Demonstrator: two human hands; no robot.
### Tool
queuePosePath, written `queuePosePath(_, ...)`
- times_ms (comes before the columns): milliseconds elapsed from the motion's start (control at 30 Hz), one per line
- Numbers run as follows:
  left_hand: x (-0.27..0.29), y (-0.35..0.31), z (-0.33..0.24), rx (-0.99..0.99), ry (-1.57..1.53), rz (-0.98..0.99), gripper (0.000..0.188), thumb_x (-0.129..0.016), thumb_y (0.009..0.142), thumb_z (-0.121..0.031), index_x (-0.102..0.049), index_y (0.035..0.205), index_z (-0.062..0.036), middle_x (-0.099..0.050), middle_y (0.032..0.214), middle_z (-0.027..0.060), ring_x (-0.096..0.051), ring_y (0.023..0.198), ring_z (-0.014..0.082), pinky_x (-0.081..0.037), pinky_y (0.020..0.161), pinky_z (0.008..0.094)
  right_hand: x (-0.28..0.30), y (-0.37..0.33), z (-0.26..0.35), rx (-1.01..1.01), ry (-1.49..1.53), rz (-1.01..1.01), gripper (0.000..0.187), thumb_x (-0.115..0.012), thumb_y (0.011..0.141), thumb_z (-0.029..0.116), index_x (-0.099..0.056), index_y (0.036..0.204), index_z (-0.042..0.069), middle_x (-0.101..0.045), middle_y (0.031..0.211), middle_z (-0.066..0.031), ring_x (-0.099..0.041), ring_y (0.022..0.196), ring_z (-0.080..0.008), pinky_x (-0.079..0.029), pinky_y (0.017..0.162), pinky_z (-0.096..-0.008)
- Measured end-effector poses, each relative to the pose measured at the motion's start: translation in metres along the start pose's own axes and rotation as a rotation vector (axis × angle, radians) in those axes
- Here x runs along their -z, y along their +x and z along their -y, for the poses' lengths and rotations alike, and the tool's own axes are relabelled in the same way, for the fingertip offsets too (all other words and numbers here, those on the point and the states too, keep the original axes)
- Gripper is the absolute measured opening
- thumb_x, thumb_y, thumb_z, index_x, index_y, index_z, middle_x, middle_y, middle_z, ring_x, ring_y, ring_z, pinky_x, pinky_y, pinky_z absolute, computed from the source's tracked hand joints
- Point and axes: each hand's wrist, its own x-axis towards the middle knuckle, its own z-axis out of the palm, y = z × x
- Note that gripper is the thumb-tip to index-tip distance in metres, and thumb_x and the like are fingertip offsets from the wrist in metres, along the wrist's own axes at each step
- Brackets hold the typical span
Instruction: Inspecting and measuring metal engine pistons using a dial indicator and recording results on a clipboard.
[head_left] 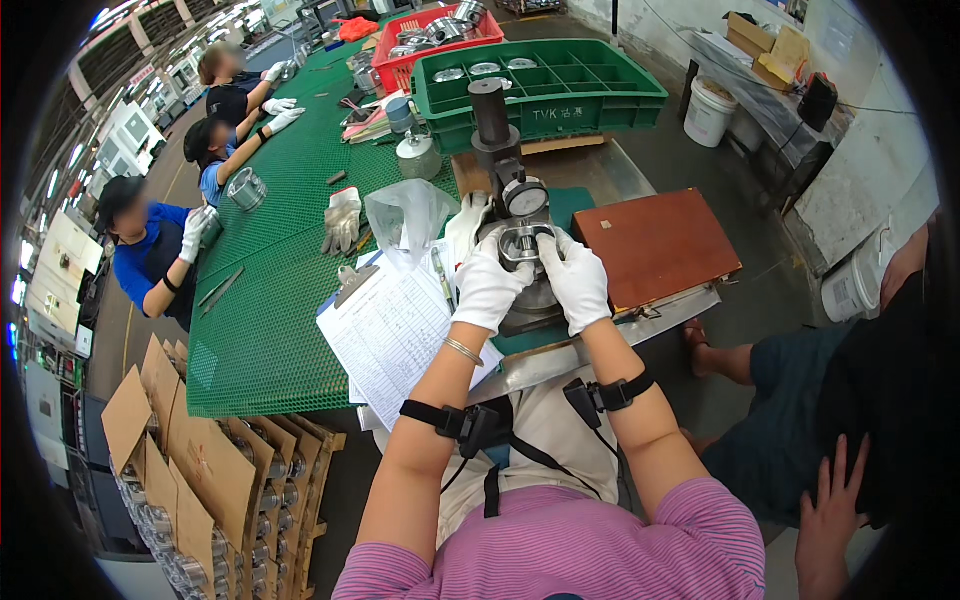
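Note:
Both my hands wear white gloves and grip a shiny round metal part (pixel 521 240) from opposite sides. My left hand (pixel 490 288) closes on its left edge, and my right hand (pixel 577 282) on its right edge, thumbs near the rim. The part sits under a dial gauge (pixel 525 198) mounted on a dark metal stand (pixel 490 115). Below the part shows the stand's round base (pixel 532 298); the gloves cover some of it. To the left lie a clipboard with written sheets (pixel 385 330), a pen (pixel 441 275) and a clear plastic bag (pixel 405 215).
A reddish-brown case (pixel 655 245) lies right of the stand. Behind stand a green divided crate (pixel 540 95) and a red basket (pixel 435 45) of metal parts. Three people work along the green-matted table (pixel 270 310). Cardboard-layered parts (pixel 210 460) stand lower left; another person (pixel 800 400) is close right.

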Motion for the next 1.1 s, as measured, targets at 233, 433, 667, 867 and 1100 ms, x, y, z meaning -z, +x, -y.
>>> queuePosePath(233,0.001,0.001,-0.003,0.047,-0.090,0.048,0.065,-0.075,0.070,-0.028,-0.055,0.126,-0.0010,-0.067,0.109,0.0192,-0.065,0.102,0.0312,-0.050,0.090,0.0374,0.002,-0.001,0.001,0.005,0.024,0.004,0.048,-0.054,0.093,0.046,-0.067,0.116,0.006,-0.069,0.090,-0.0221,-0.068,0.086,-0.0354,-0.052,0.075,-0.0387)
queuePosePath(433,0.003,0.001,-0.006,0.049,-0.103,0.068,0.066,-0.075,0.070,-0.027,-0.055,0.126,-0.0009,-0.067,0.109,0.0191,-0.065,0.102,0.0314,-0.050,0.090,0.0372,0.005,-0.002,0.005,-0.008,-0.008,0.005,0.048,-0.054,0.093,0.046,-0.067,0.116,0.006,-0.069,0.091,-0.0229,-0.068,0.088,-0.0362,-0.052,0.077,-0.0390)
queuePosePath(667,0.000,0.002,0.001,0.038,-0.198,0.067,0.063,-0.075,0.070,-0.021,-0.054,0.126,0.0007,-0.066,0.109,0.0195,-0.064,0.101,0.0306,-0.050,0.090,0.0364,0.005,-0.003,0.007,-0.029,-0.012,0.025,0.052,-0.053,0.093,0.047,-0.066,0.119,0.005,-0.068,0.095,-0.0246,-0.067,0.092,-0.0382,-0.052,0.080,-0.0409)
queuePosePath(867,-0.004,0.003,0.008,-0.004,-0.258,0.072,0.061,-0.074,0.074,-0.016,-0.052,0.128,0.0022,-0.067,0.100,0.0145,-0.062,0.080,0.0201,-0.051,0.072,0.0304,0.006,-0.003,0.008,-0.024,-0.037,0.027,0.051,-0.053,0.093,0.047,-0.066,0.119,0.005,-0.068,0.095,-0.0246,-0.067,0.092,-0.0388,-0.052,0.080,-0.0421)
queuePosePath(1100,-0.004,0.004,0.009,0.030,-0.219,0.085,0.067,-0.077,0.069,-0.022,-0.053,0.126,0.0033,-0.063,0.114,0.0215,-0.062,0.105,0.0317,-0.049,0.093,0.0371,0.003,-0.002,0.003,0.003,-0.064,0.004,0.049,-0.052,0.093,0.047,-0.067,0.119,0.007,-0.068,0.093,-0.0242,-0.067,0.090,-0.0391,-0.052,0.079,-0.0433)
